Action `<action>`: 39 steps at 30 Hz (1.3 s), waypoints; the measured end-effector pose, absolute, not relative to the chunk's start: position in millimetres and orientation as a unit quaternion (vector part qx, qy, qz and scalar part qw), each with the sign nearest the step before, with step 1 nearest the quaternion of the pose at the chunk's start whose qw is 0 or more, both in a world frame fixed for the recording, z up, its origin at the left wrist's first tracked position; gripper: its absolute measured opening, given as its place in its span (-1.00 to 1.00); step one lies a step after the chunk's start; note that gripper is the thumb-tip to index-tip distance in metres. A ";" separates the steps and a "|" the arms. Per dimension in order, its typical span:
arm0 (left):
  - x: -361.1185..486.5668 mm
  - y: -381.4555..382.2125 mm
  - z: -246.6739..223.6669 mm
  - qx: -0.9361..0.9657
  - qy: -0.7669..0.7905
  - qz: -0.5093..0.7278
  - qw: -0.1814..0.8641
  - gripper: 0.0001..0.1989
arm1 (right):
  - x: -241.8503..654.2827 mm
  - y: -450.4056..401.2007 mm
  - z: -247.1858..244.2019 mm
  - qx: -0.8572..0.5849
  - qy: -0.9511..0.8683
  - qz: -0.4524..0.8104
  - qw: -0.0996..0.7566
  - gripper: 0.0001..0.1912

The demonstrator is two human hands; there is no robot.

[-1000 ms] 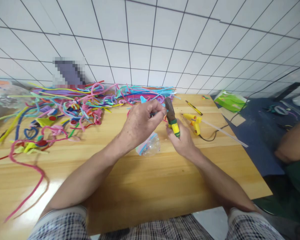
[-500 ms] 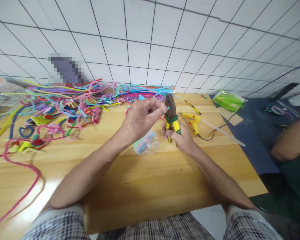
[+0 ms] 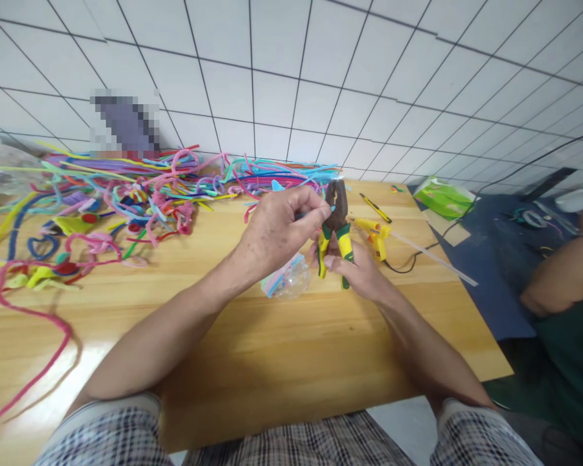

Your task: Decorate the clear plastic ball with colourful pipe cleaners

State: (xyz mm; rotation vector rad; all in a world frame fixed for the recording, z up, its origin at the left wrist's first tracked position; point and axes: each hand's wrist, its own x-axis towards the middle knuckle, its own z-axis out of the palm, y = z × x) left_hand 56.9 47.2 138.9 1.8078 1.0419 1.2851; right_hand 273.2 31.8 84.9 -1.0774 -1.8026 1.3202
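My left hand [image 3: 286, 223] is closed in a pinch, and a small light-blue tip, seemingly of a pipe cleaner [image 3: 333, 208], pokes out between thumb and forefinger. In my right hand [image 3: 357, 268] is a pair of combination pliers [image 3: 337, 223] with yellow and green handles. Their dark jaws point up and stand a little apart, right beside the blue tip; whether they touch it I cannot tell. Below my hands lies a clear rounded plastic object [image 3: 294, 278] with pink, blue and green strips on its left side, partly hidden by my left hand.
A tangle of colourful pipe cleaners [image 3: 170, 188] spreads over the left and back of the wooden table [image 3: 272, 349]. To the right lie a yellow glue gun [image 3: 376, 236] with its cord, a yellow cutter knife [image 3: 374, 207] and a green packet [image 3: 444, 196]. Another person's arm [image 3: 563, 272] is at far right.
The plier handles have spread and the jaws have parted. My left hand has shifted slightly right with its pinch kept. The view has tilted a little.
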 end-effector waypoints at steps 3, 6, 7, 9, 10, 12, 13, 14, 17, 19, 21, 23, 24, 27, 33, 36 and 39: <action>55.0 46.0 141.2 0.707 0.409 0.483 0.316 -0.87 | 272.0 30.8 86.6 -0.440 -0.703 0.456 0.323 -0.71; 52.8 44.9 144.0 0.721 0.421 0.466 0.294 -0.87 | 272.0 30.0 87.5 -0.456 -0.716 0.422 0.317 -0.71; 52.1 44.9 144.8 0.725 0.424 0.460 0.288 -0.87 | 272.2 29.8 87.7 -0.459 -0.720 0.413 0.315 -0.71; 50.5 45.4 146.2 0.731 0.428 0.452 0.279 -0.87 | 272.4 29.4 87.6 -0.462 -0.726 0.399 0.317 -0.72; 49.7 45.8 146.8 0.734 0.430 0.449 0.273 -0.86 | 272.0 29.2 87.3 -0.462 -0.726 0.394 0.323 -0.73; 48.1 46.7 148.0 0.740 0.432 0.444 0.262 -0.86 | 270.4 28.4 86.0 -0.462 -0.719 0.397 0.335 -0.76; 47.4 46.9 148.6 0.743 0.432 0.441 0.257 -0.86 | 269.1 27.9 84.9 -0.462 -0.713 0.404 0.339 -0.78; 46.9 46.9 149.2 0.746 0.433 0.438 0.254 -0.85 | 267.6 27.5 83.7 -0.463 -0.707 0.410 0.342 -0.80; 47.2 44.5 150.6 0.746 0.436 0.432 0.259 -0.86 | 263.6 28.1 78.8 -0.476 -0.708 0.378 0.360 -0.86; 49.1 41.6 150.9 0.742 0.434 0.430 0.276 -0.86 | 263.1 31.3 74.5 -0.491 -0.719 0.316 0.377 -0.86; 51.6 39.3 150.2 0.738 0.425 0.432 0.297 -0.84 | 265.0 36.3 69.3 -0.498 -0.733 0.246 0.393 -0.86; 53.9 38.9 148.2 0.735 0.418 0.435 0.309 -0.82 | 268.3 41.4 63.8 -0.498 -0.742 0.184 0.410 -0.86; 54.8 39.5 146.9 0.734 0.418 0.437 0.309 -0.82 | 270.1 43.4 61.2 -0.497 -0.745 0.166 0.413 -0.86; 56.7 42.8 142.8 0.731 0.422 0.444 0.301 -0.79 | 274.3 47.2 55.3 -0.497 -0.749 0.170 0.405 -0.89; 59.8 48.6 135.6 0.729 0.406 0.449 0.320 -0.79 | 276.4 51.9 52.1 -0.492 -0.744 0.169 0.420 -0.87; 59.3 51.9 133.8 0.722 0.426 0.459 0.294 -0.77 | 274.1 51.1 54.2 -0.487 -0.733 0.253 0.402 -0.87; 58.9 50.5 134.2 0.731 0.426 0.452 0.284 -0.81 | 272.3 49.1 57.4 -0.476 -0.722 0.302 0.401 -0.87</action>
